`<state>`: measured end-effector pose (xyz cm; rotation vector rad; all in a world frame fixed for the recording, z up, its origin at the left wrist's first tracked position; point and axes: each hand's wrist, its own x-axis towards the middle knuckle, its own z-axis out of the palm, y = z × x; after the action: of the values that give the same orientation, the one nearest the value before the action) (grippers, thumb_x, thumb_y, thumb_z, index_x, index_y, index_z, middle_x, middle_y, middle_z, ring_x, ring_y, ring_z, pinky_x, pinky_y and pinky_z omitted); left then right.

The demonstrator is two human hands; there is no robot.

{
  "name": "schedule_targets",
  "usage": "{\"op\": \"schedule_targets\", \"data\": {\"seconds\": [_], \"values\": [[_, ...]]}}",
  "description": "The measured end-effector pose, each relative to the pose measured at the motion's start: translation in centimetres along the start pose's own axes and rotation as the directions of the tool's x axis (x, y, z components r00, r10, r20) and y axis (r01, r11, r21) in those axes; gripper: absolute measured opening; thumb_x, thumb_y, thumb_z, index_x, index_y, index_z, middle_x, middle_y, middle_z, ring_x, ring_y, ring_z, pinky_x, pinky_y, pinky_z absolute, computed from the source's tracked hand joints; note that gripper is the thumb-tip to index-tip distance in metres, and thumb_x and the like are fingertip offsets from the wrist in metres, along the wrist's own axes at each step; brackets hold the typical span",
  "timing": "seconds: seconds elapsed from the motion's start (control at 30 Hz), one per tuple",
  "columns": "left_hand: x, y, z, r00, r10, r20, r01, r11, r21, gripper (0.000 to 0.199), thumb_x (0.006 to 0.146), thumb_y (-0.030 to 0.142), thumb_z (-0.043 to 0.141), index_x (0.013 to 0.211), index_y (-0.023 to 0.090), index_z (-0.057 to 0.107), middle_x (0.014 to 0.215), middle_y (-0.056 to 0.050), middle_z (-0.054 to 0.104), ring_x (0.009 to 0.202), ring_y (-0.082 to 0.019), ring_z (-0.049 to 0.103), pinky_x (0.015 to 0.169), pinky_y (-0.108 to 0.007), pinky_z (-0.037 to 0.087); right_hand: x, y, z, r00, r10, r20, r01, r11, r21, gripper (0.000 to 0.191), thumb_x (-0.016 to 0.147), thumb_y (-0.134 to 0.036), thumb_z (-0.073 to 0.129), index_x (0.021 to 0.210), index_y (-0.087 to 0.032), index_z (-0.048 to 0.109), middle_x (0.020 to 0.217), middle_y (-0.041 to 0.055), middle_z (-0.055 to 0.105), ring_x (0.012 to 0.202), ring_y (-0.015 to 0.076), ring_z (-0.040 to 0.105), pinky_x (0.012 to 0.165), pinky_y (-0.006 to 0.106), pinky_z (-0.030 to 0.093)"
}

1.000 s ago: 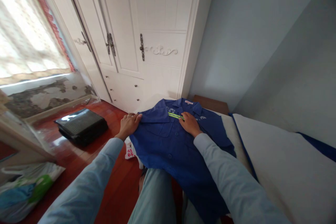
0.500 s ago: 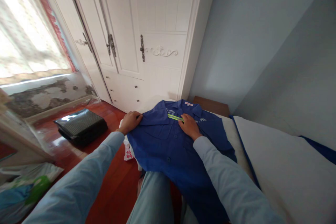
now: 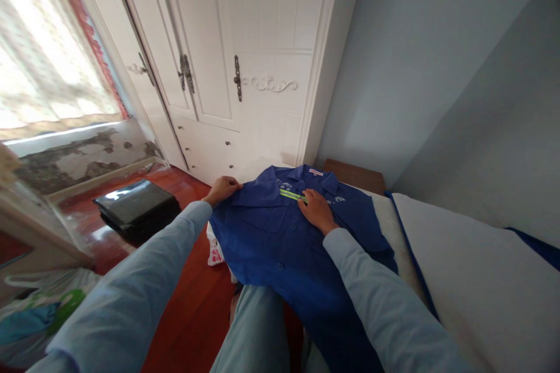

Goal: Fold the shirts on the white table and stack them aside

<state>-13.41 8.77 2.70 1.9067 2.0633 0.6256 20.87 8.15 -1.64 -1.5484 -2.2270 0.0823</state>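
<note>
A dark blue shirt (image 3: 266, 245) with a collar, buttons and a yellow-green stripe (image 3: 291, 194) lies spread over the end of a pale surface, its lower part hanging down by my knees. My left hand (image 3: 224, 189) pinches the shirt's edge at the left, near the shoulder. On the chest, at the right end of the stripe, my right hand (image 3: 317, 210) is closed on the fabric, its fingertips against the stripe.
A white wardrobe (image 3: 271, 23) stands in front. On the red floor (image 3: 192, 309) at the left are a black case (image 3: 137, 210) and a plastic bag (image 3: 48, 309). A white board-like sheet (image 3: 481, 268) with blue edging lies at the right.
My left hand has moved slightly up and right along the shirt's edge, lifting it a little. My right hand stays at the stripe.
</note>
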Motion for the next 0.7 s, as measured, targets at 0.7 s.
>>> {"op": "schedule_targets", "data": {"seconds": [0.7], "values": [[5.8,7.0,2.4,0.996,-0.016,0.091,0.001,0.986,0.169,0.032,0.086,0.044,0.063,0.094,0.017,0.079,0.099,-0.013,0.078,0.098,-0.027,0.072,0.08,-0.029,0.053,-0.1,-0.2,0.1,1.0,0.015,-0.01,-0.015,1.0,0.001,0.045,0.098,-0.033,0.049,0.134,-0.009,0.061,0.142,0.018,0.058,0.135,0.0285,0.05,0.117,0.04,0.033]]}}
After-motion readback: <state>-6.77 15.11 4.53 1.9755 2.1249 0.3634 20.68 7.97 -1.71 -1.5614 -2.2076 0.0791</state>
